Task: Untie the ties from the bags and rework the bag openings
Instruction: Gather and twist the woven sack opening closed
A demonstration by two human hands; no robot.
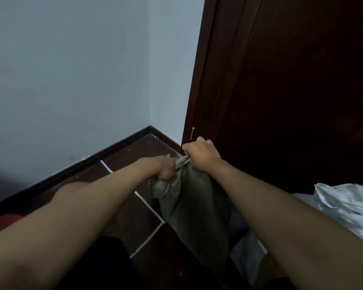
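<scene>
Both hands are gripping the bunched neck of the grey-green woven sack (189, 197) just beside the dark wooden door (291, 80). The left hand (166, 167) is curling its fingers round the gather below, steadying it, while the right hand (201, 154) is pinching the top, probably working the opening loose.

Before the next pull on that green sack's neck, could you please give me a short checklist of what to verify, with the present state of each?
1. Left hand has a firm hold on the green sack: ok, fingers curled round the bunched neck.
2. Right hand grips the top of the neck: ok, closed on the gathered fabric.
3. Tie located and visible: cannot tell, no tie shows between the hands.
4. Sack opening loosened: not ok, the neck is bunched tight.
5. Room beside the sack: not ok on one side, the dark wooden door stands close behind it.
6. White bag out of the way: ok, it lies off to the right.
</scene>
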